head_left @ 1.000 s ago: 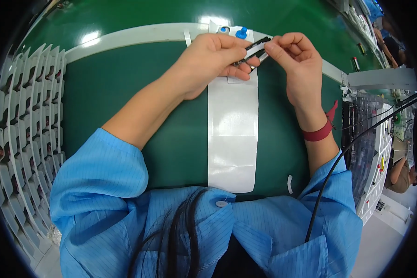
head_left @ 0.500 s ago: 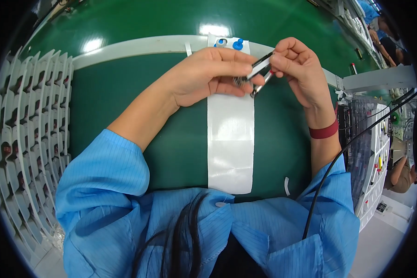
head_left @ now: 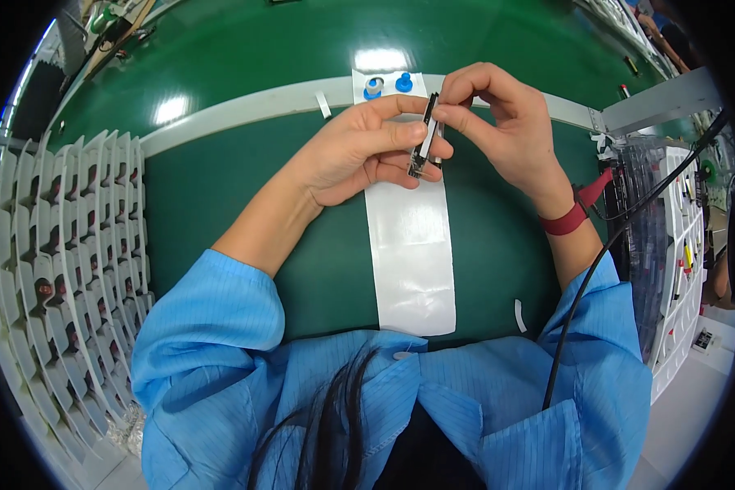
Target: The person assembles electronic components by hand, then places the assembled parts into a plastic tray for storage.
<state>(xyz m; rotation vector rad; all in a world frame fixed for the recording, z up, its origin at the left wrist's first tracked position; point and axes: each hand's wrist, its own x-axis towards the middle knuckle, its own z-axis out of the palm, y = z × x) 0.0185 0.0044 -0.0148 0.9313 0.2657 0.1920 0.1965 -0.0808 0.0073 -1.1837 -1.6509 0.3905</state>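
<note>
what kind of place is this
Likely an electronics assembly bench: a green mat, a white slotted parts tray, a blue work coat, and both hands holding a small black part.

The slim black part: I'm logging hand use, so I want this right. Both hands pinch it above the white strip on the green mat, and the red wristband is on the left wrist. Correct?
Not quite. In the head view the red wristband is on the right wrist, not the left. The rest holds: the left hand and right hand both pinch the slim black part above the white strip on the green mat.
</note>
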